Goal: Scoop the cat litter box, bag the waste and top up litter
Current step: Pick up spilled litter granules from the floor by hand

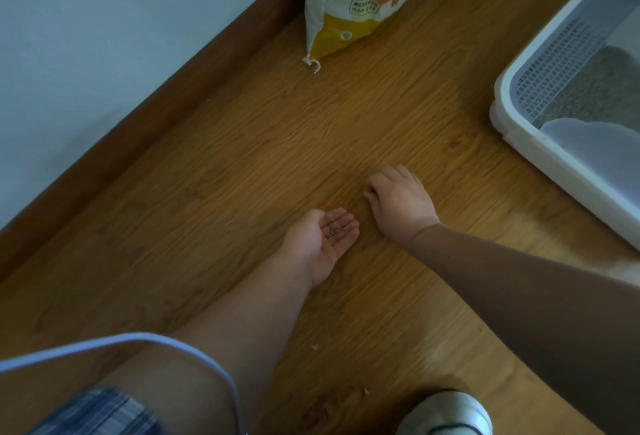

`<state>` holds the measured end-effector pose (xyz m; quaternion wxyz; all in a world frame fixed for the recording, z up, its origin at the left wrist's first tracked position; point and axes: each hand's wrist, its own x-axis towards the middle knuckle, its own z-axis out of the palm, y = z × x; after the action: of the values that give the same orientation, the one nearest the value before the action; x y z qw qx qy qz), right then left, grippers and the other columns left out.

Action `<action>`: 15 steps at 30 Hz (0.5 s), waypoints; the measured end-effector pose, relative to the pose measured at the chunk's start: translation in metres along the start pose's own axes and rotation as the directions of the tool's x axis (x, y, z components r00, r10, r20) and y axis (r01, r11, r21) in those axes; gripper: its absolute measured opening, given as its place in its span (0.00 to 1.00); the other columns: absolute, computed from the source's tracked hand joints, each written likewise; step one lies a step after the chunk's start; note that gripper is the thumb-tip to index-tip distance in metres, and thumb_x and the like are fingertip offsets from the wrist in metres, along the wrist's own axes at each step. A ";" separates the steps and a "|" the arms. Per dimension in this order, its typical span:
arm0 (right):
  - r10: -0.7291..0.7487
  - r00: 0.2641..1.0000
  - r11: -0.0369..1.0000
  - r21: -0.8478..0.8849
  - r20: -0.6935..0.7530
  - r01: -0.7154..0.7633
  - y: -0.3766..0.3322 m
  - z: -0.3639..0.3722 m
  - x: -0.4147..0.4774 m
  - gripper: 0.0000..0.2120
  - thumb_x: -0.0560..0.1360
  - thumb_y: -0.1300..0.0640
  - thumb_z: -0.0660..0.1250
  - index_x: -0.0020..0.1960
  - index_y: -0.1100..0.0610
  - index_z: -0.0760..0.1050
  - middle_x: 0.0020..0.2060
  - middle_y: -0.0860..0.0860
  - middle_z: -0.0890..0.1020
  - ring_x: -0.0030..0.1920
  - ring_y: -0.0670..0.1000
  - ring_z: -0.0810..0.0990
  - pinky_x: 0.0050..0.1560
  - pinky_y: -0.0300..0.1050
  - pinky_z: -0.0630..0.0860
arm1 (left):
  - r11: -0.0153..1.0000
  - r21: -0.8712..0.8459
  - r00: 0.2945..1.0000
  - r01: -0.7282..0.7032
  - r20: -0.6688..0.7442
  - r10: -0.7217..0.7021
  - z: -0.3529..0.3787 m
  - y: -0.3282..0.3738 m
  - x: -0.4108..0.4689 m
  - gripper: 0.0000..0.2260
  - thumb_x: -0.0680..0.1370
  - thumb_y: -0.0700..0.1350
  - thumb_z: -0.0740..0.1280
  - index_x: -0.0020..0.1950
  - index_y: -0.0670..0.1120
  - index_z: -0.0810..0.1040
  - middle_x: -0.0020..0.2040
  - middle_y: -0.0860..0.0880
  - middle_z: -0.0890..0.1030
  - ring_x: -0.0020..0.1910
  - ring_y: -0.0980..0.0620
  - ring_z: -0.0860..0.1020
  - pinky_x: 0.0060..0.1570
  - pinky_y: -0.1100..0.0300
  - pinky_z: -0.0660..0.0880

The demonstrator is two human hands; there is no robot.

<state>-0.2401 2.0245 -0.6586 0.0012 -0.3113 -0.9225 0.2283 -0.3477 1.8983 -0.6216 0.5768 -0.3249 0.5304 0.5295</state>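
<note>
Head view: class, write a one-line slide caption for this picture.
Left hand cups stray litter grains palm-up while the right hand curls on the wooden floor, between litter bag and litter box.

On the floor point(242, 143), the litter bag point(349, 1) stands ahead by the wall point(104, 36), with the litter box point(503, 91) to its right. Nearer us, our left hand point(320, 244) sits just left of our right hand point(401, 202).

**One head-worn view, tilted at the floor**

The single wide-angle camera rides on the person's head, facing forward and steeply down at the wooden floor point(242, 143). The left hand point(320, 240) and right hand point(401, 202) sit close beneath it, near mid-frame — forearms entering from the bottom edge. The wall point(86, 36) slants across the upper left; the right edge crops the litter box point(561, 171), the top edge the litter bag point(349, 1).
</note>
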 end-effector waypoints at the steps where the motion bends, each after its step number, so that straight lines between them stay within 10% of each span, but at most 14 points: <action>1: -0.004 1.000 0.999 0.045 -0.003 0.004 -0.003 -0.002 -0.001 0.04 0.78 0.58 0.64 0.48 0.56 0.78 0.45 0.52 0.79 0.48 0.55 0.74 0.51 0.54 0.75 | 1.000 0.004 1.000 0.000 0.003 0.000 0.001 -0.001 0.000 0.15 0.85 0.43 0.55 0.56 0.34 0.77 0.53 0.37 0.81 0.51 0.42 0.82 0.50 0.51 0.81; 7: -0.219 0.975 0.929 0.300 -0.030 0.217 -0.027 -0.011 -0.024 0.08 0.77 0.61 0.64 0.52 0.55 0.81 0.46 0.48 0.81 0.48 0.49 0.75 0.54 0.40 0.71 | 0.998 -0.054 0.997 0.019 0.074 -0.015 0.006 -0.001 -0.002 0.17 0.85 0.43 0.54 0.46 0.37 0.78 0.36 0.40 0.82 0.35 0.47 0.83 0.36 0.55 0.81; 15: -0.012 1.000 0.995 0.100 -0.014 0.014 0.005 -0.005 -0.002 0.07 0.77 0.57 0.67 0.53 0.55 0.81 0.47 0.51 0.80 0.49 0.55 0.75 0.53 0.51 0.75 | 0.999 -0.023 1.000 -0.024 0.015 0.025 0.000 0.001 0.003 0.15 0.85 0.43 0.56 0.52 0.36 0.78 0.46 0.39 0.81 0.46 0.44 0.82 0.47 0.52 0.80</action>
<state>-0.2354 2.0291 -0.6558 0.0246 -0.3063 -0.9119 0.2720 -0.3487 1.8996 -0.6239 0.5705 -0.3211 0.5240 0.5449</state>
